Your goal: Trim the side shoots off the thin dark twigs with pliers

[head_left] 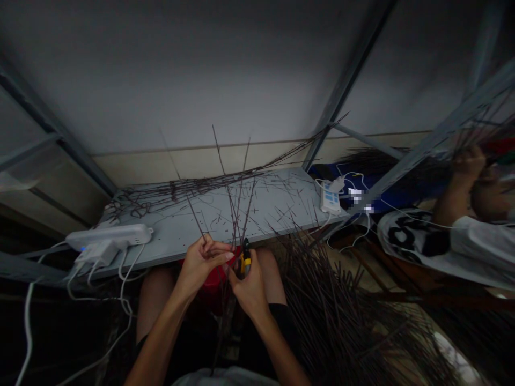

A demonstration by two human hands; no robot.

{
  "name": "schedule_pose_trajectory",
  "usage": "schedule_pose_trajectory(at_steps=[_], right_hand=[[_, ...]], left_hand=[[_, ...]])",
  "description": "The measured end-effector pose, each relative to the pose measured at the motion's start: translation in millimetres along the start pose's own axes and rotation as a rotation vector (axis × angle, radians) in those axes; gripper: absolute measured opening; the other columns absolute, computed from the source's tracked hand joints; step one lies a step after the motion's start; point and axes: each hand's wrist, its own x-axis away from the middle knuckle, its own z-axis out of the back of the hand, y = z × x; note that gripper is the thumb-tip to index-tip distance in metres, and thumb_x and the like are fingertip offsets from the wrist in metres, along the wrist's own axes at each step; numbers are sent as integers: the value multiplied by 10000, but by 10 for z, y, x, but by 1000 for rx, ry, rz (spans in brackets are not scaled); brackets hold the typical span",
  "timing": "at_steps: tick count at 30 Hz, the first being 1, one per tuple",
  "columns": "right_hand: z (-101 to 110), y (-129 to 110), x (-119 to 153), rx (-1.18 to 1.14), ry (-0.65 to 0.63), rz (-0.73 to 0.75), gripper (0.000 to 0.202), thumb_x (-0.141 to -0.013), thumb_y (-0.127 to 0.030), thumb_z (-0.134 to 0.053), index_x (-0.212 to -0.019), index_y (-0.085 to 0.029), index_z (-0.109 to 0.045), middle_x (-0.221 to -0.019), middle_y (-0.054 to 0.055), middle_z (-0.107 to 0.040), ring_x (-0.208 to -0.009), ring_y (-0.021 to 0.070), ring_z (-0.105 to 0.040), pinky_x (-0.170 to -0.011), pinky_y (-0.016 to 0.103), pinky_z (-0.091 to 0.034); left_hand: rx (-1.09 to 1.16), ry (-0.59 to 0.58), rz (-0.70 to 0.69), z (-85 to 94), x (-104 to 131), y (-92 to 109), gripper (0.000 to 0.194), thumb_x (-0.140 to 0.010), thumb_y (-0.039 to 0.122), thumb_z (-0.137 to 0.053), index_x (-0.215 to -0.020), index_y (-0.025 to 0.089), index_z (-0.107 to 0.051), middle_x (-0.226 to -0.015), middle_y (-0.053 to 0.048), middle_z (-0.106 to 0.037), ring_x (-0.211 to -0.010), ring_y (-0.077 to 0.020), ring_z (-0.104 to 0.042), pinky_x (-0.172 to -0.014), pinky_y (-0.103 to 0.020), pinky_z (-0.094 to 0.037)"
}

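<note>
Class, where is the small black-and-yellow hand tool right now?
In the head view, the small black-and-yellow hand tool is in the right hand, just right of the thin brown twigs, near the grey shelf's front edge.

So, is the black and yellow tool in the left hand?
No, the right hand holds the black and yellow tool.

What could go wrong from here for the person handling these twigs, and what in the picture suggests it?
The left hand is close to the tool in the right hand, so a slip might hurt its fingers. Cables loop below the white power strip and could get snagged. The long twigs reach above the hands and might flick upward.
</note>
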Motion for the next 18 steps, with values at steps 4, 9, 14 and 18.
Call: schedule_pose_trajectory(at_steps=[4,9,14,18], right_hand=[[1,-16,4,-21,-17,-14,315,-830,-331,-718,-1068,-225,-540,-798,-11,-663,-691,187,-623,-643,290,-495],[36,26,8,-27,7,-46,315,-809,-349,-757,-974,-233,-515,-766,-50,-586,-689,158,-592,-660,268,-484],[82,77,42,-81,16,-72,342,-823,-415,-764,-957,-232,-508,-803,-42,-572,-714,156,-598,-685,275,-509],[115,126,53,-140,41,-104,322,-854,-437,-730,-960,-233,-504,-785,-42,-571,-653,158,-597,-648,289,-532]], left_hand=[[-11,20,-32,-27,23,13,508,-666,180,-882,-714,241,-380,-886,-73,-802,-745,-186,-739,-693,-273,-555],[12,58,-101,31,24,-36,441,-713,172,-857,-744,229,-422,-926,-53,-774,-855,-181,-736,-802,-281,-553],[90,126,-122,106,11,-133,436,-731,167,-850,-766,224,-419,-968,-32,-734,-844,-168,-726,-804,-282,-551],[168,187,-146,156,-9,-169,400,-743,177,-840,-733,214,-442,-994,-43,-729,-873,-163,-699,-747,-263,-561]])
